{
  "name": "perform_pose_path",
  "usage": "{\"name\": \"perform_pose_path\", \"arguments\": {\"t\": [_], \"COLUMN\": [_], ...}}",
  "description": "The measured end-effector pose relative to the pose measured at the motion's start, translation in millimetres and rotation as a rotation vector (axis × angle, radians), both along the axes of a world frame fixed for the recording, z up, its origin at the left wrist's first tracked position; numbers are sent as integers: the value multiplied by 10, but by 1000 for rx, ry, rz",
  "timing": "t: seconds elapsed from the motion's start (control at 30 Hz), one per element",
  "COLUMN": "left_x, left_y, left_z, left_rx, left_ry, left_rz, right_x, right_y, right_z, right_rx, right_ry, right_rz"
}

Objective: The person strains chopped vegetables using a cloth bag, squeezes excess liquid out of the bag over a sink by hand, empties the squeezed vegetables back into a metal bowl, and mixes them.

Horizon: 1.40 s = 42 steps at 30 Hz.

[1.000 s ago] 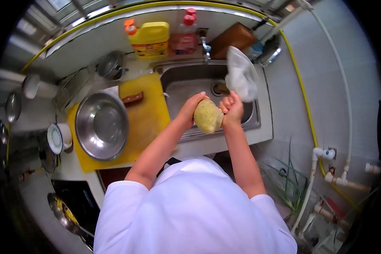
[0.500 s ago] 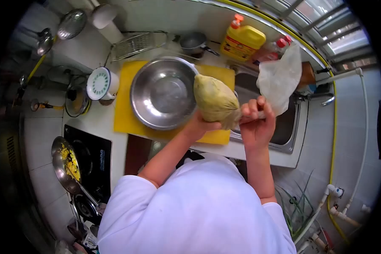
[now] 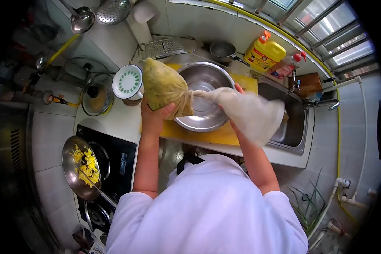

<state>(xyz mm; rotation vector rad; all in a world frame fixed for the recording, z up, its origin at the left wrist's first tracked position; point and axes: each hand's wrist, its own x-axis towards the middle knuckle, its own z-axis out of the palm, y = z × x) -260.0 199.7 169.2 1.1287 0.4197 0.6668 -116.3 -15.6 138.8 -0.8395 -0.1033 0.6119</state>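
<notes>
My left hand (image 3: pixel 155 116) is wrapped round the lower side of a cloth bag (image 3: pixel 165 86), bulging with a yellow-green filling. The bag's neck is twisted, and its loose white end (image 3: pixel 256 116) hangs to the right, blurred. Behind that loose cloth is my right hand (image 3: pixel 238 106), mostly hidden; a fingertip shows above it, and its grip cannot be made out. Under the twisted neck a large steel bowl (image 3: pixel 211 73) rests on a yellow cutting board (image 3: pixel 224 134).
A pan (image 3: pixel 82 180) holding yellow food is on the black stove (image 3: pixel 118 146) at left. An enamel mug (image 3: pixel 127 81) stands beside the bag. Right of the board lies the sink (image 3: pixel 298 137), with a yellow jug (image 3: pixel 264 55) and a red-capped bottle (image 3: pixel 285 67) behind it.
The view has swung left. The filled bag has moved left, from over the sink to beside the enamel mug, and its neck now stretches across the steel bowl.
</notes>
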Motion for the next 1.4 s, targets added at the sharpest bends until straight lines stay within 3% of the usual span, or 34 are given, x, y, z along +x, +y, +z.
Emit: {"name": "perform_pose_path", "arguments": {"t": [0.07,0.1,0.13,0.2,0.33,0.43,0.47,0.63,0.73,0.8,0.87,0.9,0.97,1.07,1.13,1.2,1.27,1.33,1.4], "left_x": [-7,-4,6,41,290,536,581,682,646,623,613,607,608,657,712,773,815,842,836], "left_y": [116,166,202,233,276,284,259,57,30,37,69,84,96,149,130,24,-41,-53,-55], "left_z": [108,157,201,286,339,423,432,516,563,682,803,863,1018,1082,1109,1133,1063,998,981], "left_rx": [28,173,319,263,85,166,229,219,424,696,821,942,975,1036,1065,1426,1490,1555,1544], "left_ry": [13,48,82,38,-33,-32,-38,18,110,198,224,250,246,246,249,471,514,551,568], "left_rz": [11,62,113,124,164,134,113,-29,-53,-7,51,115,131,123,108,114,67,18,-87], "right_x": [21,154,258,417,342,226,186,180,227,274,232,185,74,-55,1,139,254,366,455], "right_y": [-41,7,-29,-145,-49,211,283,526,448,358,237,214,203,242,241,206,142,101,3], "right_z": [45,-254,-200,-307,-315,-226,-260,-222,-24,-67,59,62,66,227,43,-59,-63,33,189], "right_rx": [80,-200,-297,-155,-212,-476,-471,-640,-719,-771,-1213,-1210,-1063,-1009,-1008,-1043,-953,-595,-661], "right_ry": [199,150,207,290,206,-179,-178,-684,-907,-965,-875,-877,-881,-1017,-1050,-1045,-910,-645,-561], "right_rz": [69,-11,35,203,351,466,460,103,-81,-118,445,446,702,841,732,464,426,262,292]}}
